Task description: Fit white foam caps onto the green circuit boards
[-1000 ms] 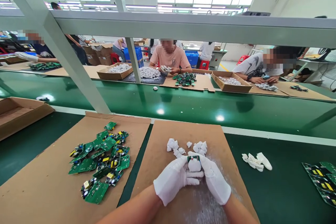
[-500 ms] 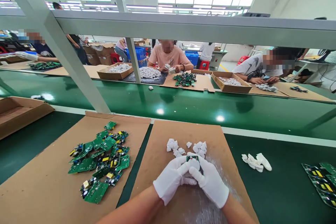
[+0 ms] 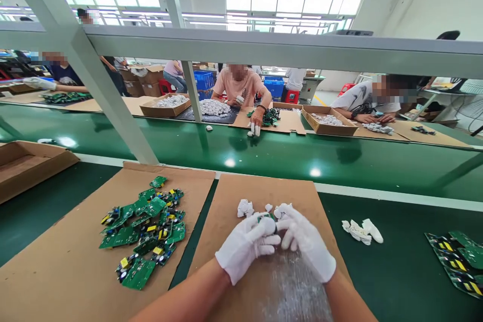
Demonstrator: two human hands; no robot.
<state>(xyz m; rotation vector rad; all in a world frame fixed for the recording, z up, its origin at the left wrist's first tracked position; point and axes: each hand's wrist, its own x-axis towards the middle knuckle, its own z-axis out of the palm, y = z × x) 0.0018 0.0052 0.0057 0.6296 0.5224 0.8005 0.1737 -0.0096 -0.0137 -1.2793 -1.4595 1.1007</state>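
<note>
In white gloves, both my hands are over the cardboard sheet [image 3: 211,246] in front of me. My left hand [image 3: 247,244] is closed around a small green circuit board [image 3: 261,217], mostly hidden by the fingers, with a smooth white lump on it. Just to its right is my right hand [image 3: 307,246], its fingers apart and partly bent, with nothing seen in them. Its fingertips are close to the board and overlap a pile of white putty-like lumps [image 3: 283,210] behind. More white lumps [image 3: 245,208] lie beyond my left hand.
A heap of green circuit boards [image 3: 151,221] covers part of the left cardboard. More boards [image 3: 458,261] and crumpled white gloves [image 3: 362,231] lie on the right. A cardboard tray [image 3: 37,163] is at far left. Across the green belt [image 3: 264,153], several people work behind a white frame [image 3: 241,45].
My right hand has come off the board and opened, while my left keeps hold and shifts slightly left. Across the belt, a co-worker's gloved hand has reached down onto the belt.
</note>
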